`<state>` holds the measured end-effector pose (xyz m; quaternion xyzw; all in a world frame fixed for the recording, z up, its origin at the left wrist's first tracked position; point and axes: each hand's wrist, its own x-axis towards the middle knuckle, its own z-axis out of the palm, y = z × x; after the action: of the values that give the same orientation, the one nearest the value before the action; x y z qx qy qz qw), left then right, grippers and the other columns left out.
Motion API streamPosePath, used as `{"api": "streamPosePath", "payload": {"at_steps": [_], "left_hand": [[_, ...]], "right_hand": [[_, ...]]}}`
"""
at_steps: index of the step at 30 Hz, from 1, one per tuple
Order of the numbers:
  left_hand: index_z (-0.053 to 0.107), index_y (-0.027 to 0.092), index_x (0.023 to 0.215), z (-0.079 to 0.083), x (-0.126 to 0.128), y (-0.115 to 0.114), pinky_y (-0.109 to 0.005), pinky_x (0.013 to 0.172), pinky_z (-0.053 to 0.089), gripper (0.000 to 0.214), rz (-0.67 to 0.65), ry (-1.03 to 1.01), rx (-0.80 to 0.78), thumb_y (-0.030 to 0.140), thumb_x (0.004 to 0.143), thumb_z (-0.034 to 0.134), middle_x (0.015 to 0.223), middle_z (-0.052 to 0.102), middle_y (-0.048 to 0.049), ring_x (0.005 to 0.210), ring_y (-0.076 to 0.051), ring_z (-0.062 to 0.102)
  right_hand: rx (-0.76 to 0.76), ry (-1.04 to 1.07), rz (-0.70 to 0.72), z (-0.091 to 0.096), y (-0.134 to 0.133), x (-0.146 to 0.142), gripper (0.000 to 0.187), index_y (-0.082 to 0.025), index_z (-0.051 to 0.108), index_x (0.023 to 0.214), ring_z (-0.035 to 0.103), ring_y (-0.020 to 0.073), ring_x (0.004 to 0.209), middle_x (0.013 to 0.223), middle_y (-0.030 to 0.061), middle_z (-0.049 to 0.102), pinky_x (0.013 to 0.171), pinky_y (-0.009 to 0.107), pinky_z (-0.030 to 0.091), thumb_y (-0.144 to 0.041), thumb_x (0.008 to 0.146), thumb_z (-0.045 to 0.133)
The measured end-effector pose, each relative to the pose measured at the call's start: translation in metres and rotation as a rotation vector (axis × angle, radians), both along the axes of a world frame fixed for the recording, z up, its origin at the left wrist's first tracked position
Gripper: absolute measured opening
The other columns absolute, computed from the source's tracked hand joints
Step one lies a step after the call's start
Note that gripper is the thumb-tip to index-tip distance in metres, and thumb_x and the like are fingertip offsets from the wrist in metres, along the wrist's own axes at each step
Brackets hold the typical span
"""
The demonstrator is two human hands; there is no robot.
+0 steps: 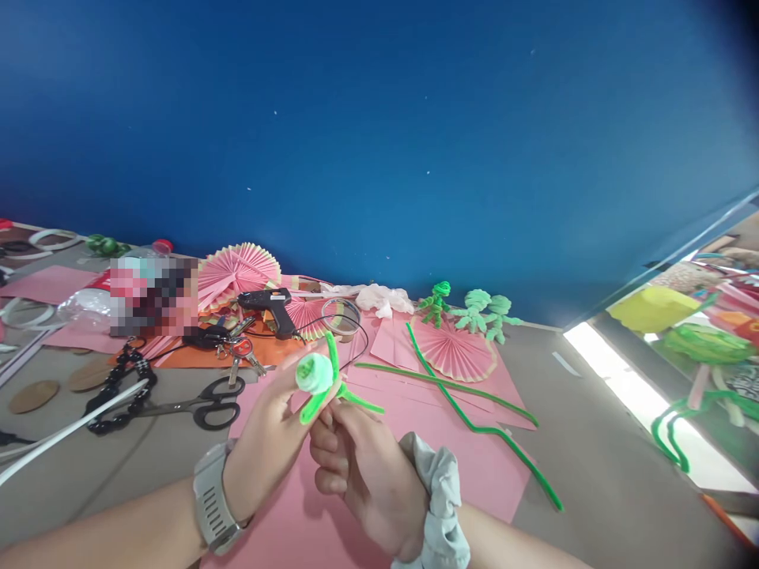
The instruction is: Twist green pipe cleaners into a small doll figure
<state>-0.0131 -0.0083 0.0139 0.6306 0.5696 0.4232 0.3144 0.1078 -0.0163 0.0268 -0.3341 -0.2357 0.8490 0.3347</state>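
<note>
Green pipe cleaners (335, 356) are wound into a small figure with a pale mint coil (314, 373) at its top and bright green limbs sticking out. My left hand (278, 411), a watch on its wrist, is closed around this figure and holds it up above the pink paper. Close against it, my right hand (361, 466), with a grey scrunchie at the wrist, has its fingers curled and pinches at the figure's lower part. The fingertips of both hands partly hide the figure's body. Two loose green pipe cleaners (474, 427) lie crossed to the right.
Pink paper sheets (474, 482) lie under the hands. Behind are a glue gun (269, 304), pink paper fans (456, 352) and finished-looking pipe cleaner figures (476, 308) by the blue wall (379, 142). Scissors (207, 403), keys (240, 356) and a plastic bottle (88, 304) lie left.
</note>
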Motion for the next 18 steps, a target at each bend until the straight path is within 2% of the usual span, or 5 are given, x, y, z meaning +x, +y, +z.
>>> {"api": "streamPosePath", "payload": {"at_steps": [2,5,9,12,18], "left_hand": [[0.061,0.024,0.1,0.001,-0.007,0.004,-0.042,0.102,0.026,0.022,-0.067,0.179,0.255,0.024,0.084,0.046,0.108,0.062,-0.0041,0.108,-0.023,0.047],[0.062,0.026,0.101,0.006,-0.013,0.01,-0.043,0.105,0.02,0.026,-0.138,0.332,0.386,0.019,0.085,0.042,0.123,0.055,-0.0025,0.121,-0.023,0.036],[0.062,0.026,0.103,0.007,-0.014,0.015,-0.042,0.103,0.026,0.026,-0.139,0.405,0.339,0.02,0.085,0.045,0.123,0.055,-0.002,0.122,-0.023,0.034],[0.061,0.027,0.105,0.005,-0.011,0.017,-0.038,0.101,0.03,0.026,-0.19,0.34,0.297,0.019,0.084,0.047,0.117,0.059,-0.0023,0.118,-0.022,0.04],[0.061,0.027,0.108,0.009,-0.007,0.009,-0.034,0.085,0.047,0.029,-0.177,-0.037,-0.037,0.021,0.082,0.049,0.103,0.067,-0.0006,0.095,-0.023,0.06]], "right_hand": [[0.089,-0.116,0.034,0.004,0.001,0.004,0.016,-0.018,0.043,0.072,0.029,0.0047,0.043,0.059,-0.0058,0.036,0.037,0.014,0.029,-0.028,0.084,0.039],[0.291,-0.298,0.157,0.009,0.01,0.012,0.023,-0.019,0.044,0.073,0.035,0.0053,0.04,0.06,-0.0053,0.039,0.036,0.017,0.036,-0.034,0.087,0.034],[0.719,-0.695,0.322,0.015,0.027,0.027,0.027,-0.02,0.042,0.069,0.037,0.006,0.038,0.055,-0.0058,0.038,0.038,0.018,0.033,-0.028,0.09,0.028],[0.953,-0.886,0.253,0.018,0.036,0.036,0.021,-0.02,0.047,0.069,0.04,0.0091,0.048,0.059,-0.0024,0.046,0.049,0.023,0.031,-0.023,0.088,0.037],[1.319,-1.126,0.167,0.012,0.041,0.043,0.014,-0.021,0.044,0.075,0.048,0.0142,0.059,0.07,0.0012,0.055,0.055,0.025,0.03,-0.017,0.087,0.037]]}}
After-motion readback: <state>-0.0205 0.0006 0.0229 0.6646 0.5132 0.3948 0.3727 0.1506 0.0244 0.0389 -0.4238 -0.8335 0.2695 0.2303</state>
